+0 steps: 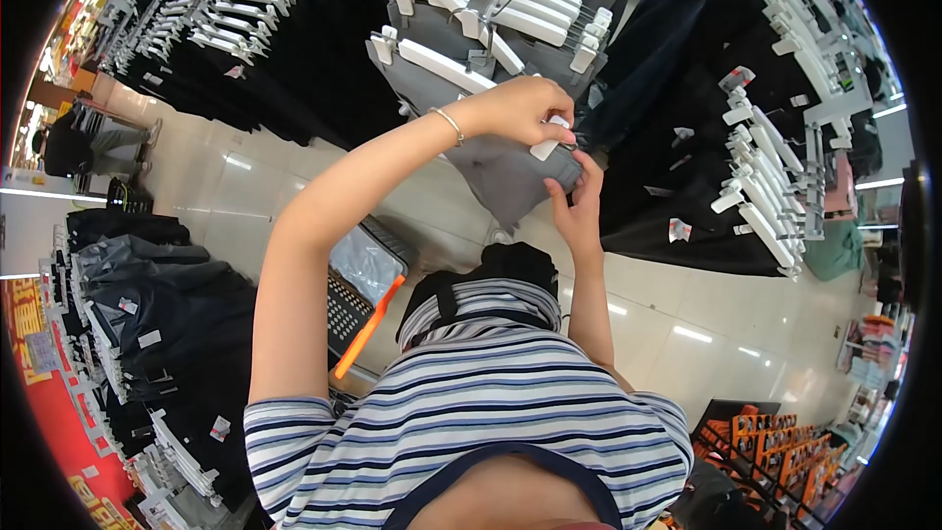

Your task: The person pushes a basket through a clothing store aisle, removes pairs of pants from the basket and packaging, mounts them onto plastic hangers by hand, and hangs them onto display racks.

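A pair of grey trousers point(497, 177) hangs in front of me from a white clip hanger point(442, 64) on a metal rack. My left hand point(527, 110), with a bracelet at the wrist, is closed around the hanger's white end clip point(549, 144) at the waistband's right corner. Just below, my right hand point(579, 198) pinches the trousers' waistband between thumb and fingers. The fabric sags in a fold between the hanger's two ends. My left fingers partly cover the clip, so its jaws are hard to make out.
More white hangers point(530, 15) with grey garments fill the rack behind. Dark trousers hang on racks at right point(677, 167) and left point(167, 334). A shopping cart with an orange handle point(370, 327) stands at my left. Beyond, at far left, is another person point(83, 142).
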`<state>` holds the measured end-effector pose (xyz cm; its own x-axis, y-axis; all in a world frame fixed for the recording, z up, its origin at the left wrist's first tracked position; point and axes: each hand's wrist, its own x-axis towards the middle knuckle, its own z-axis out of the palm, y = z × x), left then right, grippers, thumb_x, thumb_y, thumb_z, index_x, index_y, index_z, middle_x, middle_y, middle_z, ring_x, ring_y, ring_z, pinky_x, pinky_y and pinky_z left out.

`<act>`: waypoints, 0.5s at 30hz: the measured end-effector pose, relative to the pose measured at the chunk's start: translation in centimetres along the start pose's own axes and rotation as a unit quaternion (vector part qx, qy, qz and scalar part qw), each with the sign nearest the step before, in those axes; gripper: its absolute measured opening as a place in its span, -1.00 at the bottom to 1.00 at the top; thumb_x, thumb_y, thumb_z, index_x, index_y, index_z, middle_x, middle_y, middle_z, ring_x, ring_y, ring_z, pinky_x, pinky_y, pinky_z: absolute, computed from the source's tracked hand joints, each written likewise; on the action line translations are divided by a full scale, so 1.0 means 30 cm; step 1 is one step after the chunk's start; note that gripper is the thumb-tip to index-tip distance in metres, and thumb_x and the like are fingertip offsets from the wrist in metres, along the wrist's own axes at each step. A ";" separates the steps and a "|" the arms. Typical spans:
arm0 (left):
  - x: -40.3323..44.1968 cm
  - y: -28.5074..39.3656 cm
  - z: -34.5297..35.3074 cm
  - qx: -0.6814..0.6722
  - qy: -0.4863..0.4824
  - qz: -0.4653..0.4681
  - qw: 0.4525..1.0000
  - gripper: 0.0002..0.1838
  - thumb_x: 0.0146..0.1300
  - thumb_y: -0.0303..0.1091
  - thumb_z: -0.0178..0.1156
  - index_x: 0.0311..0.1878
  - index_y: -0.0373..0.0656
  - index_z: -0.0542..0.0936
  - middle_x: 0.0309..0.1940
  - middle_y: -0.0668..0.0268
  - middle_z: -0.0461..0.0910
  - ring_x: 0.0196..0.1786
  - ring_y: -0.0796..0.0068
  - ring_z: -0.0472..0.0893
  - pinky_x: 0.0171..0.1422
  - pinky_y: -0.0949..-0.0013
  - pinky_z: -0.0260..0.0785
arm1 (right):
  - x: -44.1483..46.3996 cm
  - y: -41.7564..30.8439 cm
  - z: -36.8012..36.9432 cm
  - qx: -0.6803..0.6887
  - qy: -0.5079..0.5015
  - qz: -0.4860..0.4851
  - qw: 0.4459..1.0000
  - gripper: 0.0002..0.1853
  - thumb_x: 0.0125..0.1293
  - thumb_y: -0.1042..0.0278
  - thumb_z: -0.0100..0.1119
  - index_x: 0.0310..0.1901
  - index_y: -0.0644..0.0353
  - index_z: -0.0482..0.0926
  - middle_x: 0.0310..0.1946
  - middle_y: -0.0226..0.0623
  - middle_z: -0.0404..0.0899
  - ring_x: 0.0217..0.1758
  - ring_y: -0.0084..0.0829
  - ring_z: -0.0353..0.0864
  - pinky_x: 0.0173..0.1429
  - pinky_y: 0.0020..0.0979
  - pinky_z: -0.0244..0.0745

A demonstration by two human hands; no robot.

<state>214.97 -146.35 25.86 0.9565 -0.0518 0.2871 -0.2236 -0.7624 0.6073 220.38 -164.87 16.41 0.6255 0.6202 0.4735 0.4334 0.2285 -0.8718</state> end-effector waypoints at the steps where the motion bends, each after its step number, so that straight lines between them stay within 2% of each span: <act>1: 0.002 0.000 -0.005 0.003 -0.007 -0.009 1.000 -0.71 0.05 -0.14 0.27 -0.39 -0.21 0.58 -0.54 0.21 0.52 -0.42 0.33 0.51 -0.31 0.33 0.33 | -0.001 -0.003 -0.006 0.007 -0.010 0.017 1.000 -0.67 0.17 0.52 0.19 -0.02 0.25 0.41 -0.13 -0.11 0.49 -0.04 -0.33 0.51 -0.03 -0.43 0.41; 4: 0.001 -0.006 -0.001 0.016 -0.013 -0.016 1.000 -0.70 0.05 -0.12 0.26 -0.39 -0.20 0.58 -0.56 0.22 0.51 -0.40 0.30 0.52 -0.30 0.31 0.33 | 0.016 0.013 -0.001 -0.079 -0.009 0.001 0.997 -0.70 0.15 0.61 0.16 -0.06 0.24 0.42 -0.19 -0.14 0.53 -0.13 -0.33 0.59 -0.13 -0.46 0.46; 5: -0.002 -0.011 -0.004 0.024 -0.013 -0.016 0.999 -0.69 0.05 -0.11 0.25 -0.39 -0.20 0.58 -0.56 0.22 0.50 -0.40 0.30 0.52 -0.30 0.30 0.33 | 0.021 0.027 0.008 -0.089 0.004 0.001 0.996 -0.72 0.15 0.62 0.15 -0.09 0.24 0.43 -0.24 -0.16 0.54 -0.22 -0.35 0.59 -0.18 -0.46 0.46; 8: -0.007 -0.016 0.007 0.045 0.022 -0.012 0.999 -0.66 0.02 -0.06 0.25 -0.45 -0.21 0.58 -0.55 0.16 0.53 -0.36 0.12 0.52 -0.27 0.21 0.35 | 0.040 0.059 0.038 -0.112 0.044 0.000 0.993 -0.79 0.16 0.63 0.11 -0.16 0.25 0.44 -0.37 -0.23 0.55 -0.44 -0.44 0.54 -0.32 -0.49 0.43; 11: -0.013 -0.012 0.019 0.120 0.066 0.011 0.991 -0.68 0.06 -0.08 0.23 -0.41 -0.18 0.58 -0.55 0.22 0.52 -0.32 0.24 0.52 -0.26 0.28 0.33 | 0.065 0.066 0.048 -0.101 0.068 0.032 0.992 -0.84 0.18 0.63 0.08 -0.20 0.25 0.44 -0.48 -0.32 0.50 -0.53 -0.58 0.43 -0.42 -0.53 0.35; 12: -0.019 0.004 0.019 0.152 0.053 -0.030 0.986 -0.70 0.04 -0.09 0.24 -0.35 -0.15 0.60 -0.49 0.26 0.54 -0.27 0.29 0.51 -0.09 0.28 0.33 | 0.073 0.071 0.052 -0.078 0.069 0.056 0.993 -0.86 0.19 0.63 0.07 -0.21 0.26 0.44 -0.49 -0.34 0.48 -0.53 -0.62 0.39 -0.44 -0.55 0.31; 15: -0.050 0.018 0.092 0.294 0.229 0.066 0.926 -0.66 0.03 -0.13 0.25 -0.18 -0.14 0.58 -0.32 0.31 0.56 -0.17 0.36 0.49 0.14 0.22 0.23 | 0.091 0.103 0.061 -0.001 0.065 0.081 0.995 -0.85 0.23 0.60 0.05 -0.16 0.26 0.40 -0.50 -0.43 0.44 -0.49 -0.72 0.35 -0.44 -0.64 0.24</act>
<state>213.94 -148.47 23.70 0.7180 0.0078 0.6960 -0.0623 -0.9952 0.0755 222.25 -161.10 14.78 0.7658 0.5467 0.3384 0.3204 0.1318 -0.9381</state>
